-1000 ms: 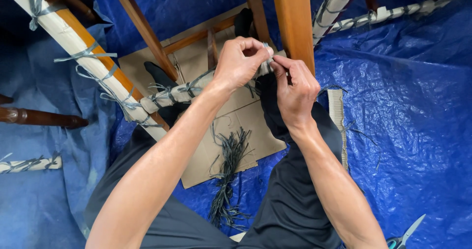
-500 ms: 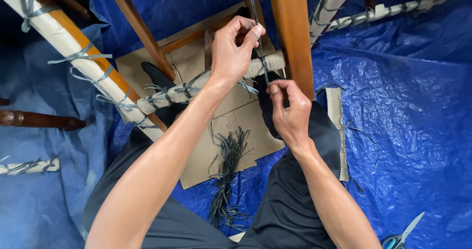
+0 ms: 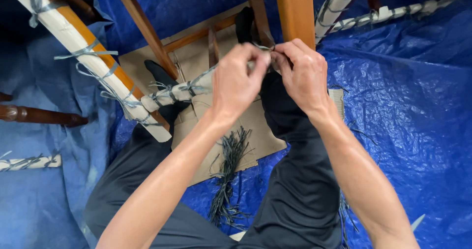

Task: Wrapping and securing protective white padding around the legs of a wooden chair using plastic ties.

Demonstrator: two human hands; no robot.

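Head cam looked straight down on a pale padded chair rung bound with grey-green twine [image 3: 179, 91], and its long axis ran on a slant, low at the left where it met the wrapped chair leg [image 3: 83, 54] and climbing rightward to the bare orange-brown wooden leg [image 3: 296, 10]. The padding looked off-white and lumpy, with knots of twine spaced along it, loose ends sticking out. Both hands were bunched together at the rung's upper right end: the left hand [image 3: 236, 84] pinched shut on a thin grey-green twine strand [image 3: 263, 47], and the right hand [image 3: 305, 74] closed on that same strand, fingertips of both nearly touching. Room was pretty tight up there, with the bare leg right behind the knuckles and a darker wooden rail [image 3: 258, 13] just beside. Below the rung sat a flat brown cardboard sheet [image 3: 255, 126] with a bundle of dark cut twine pieces [image 3: 228, 165] on it, and crinkly blue tarp [image 3: 408, 106] spread open to the right.
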